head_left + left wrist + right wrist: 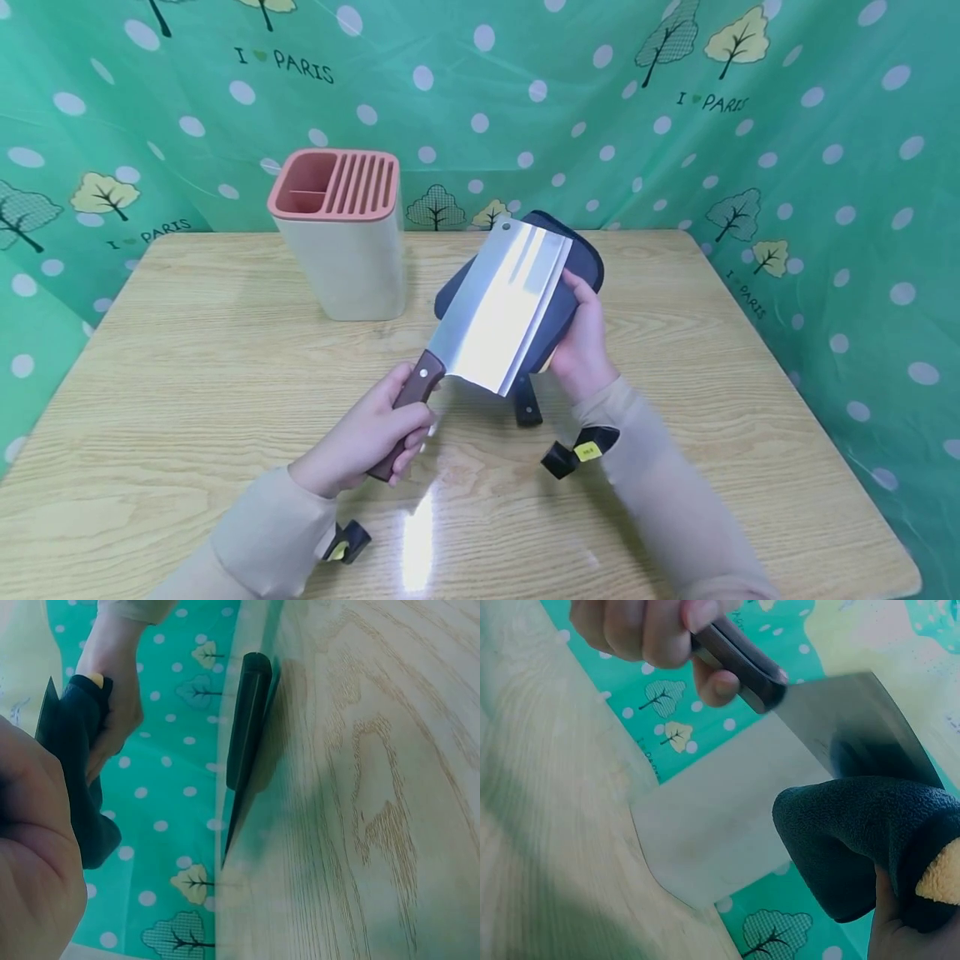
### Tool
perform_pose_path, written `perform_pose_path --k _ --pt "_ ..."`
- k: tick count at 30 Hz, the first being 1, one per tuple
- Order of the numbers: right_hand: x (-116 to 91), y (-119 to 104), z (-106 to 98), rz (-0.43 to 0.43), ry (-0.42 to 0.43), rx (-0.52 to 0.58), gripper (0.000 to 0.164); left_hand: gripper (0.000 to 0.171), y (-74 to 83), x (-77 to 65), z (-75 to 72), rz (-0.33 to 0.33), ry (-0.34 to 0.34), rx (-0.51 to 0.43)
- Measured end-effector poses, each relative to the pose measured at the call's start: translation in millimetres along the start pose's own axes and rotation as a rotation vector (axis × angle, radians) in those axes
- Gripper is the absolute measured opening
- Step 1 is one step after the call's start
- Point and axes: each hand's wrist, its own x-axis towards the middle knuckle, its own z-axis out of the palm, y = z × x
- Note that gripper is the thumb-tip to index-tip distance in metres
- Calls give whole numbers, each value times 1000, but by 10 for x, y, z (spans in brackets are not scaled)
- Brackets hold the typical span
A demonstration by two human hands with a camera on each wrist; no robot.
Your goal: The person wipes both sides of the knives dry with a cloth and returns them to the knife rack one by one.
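My left hand (367, 442) grips the dark brown handle of a cleaver (487, 308), its broad shiny blade raised and slanting away to the upper right. Behind the blade, my right hand (585, 346) holds a thick dark blue cloth (587, 258) with a yellow, fleecy patch (941, 876) at its edge. In the right wrist view the cloth (855, 840) overlaps the cleaver's blade (862, 720), and fingers curl round the handle. A second knife (528, 408) with a black handle lies on the table below, its blade hidden in the head view.
A cream knife holder (345, 267) with a pink slotted top stands at the back left of the wooden table (187, 375). Green dotted curtain (480, 100) hangs behind and along the sides. Black straps with small devices sit on both wrists.
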Motion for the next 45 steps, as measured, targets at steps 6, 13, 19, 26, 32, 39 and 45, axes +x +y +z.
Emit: perform_pose_path --k 6,13,19,26,32,39,45 --pt "52 -72 -15 -34 29 8 41 27 -9 -6 0 4 -19 9" --pt "109 -164 -29 -67 41 57 41 27 -34 -14 -10 -6 -38 5" --pt "145 -232 -34 -90 37 82 45 29 -37 -20 -2 9 -53 4" --pt "192 -313 -48 -101 52 168 42 38 -44 -40 7 15 -68 -3" --pt "192 -372 -49 -128 62 227 41 37 -46 -52 10 26 -84 -9" --pt "190 -430 -57 -145 74 315 44 33 -70 -54 13 29 -94 -27" --pt "182 -464 -80 -185 110 361 44 32 -87 -64 -5 36 -106 -36"
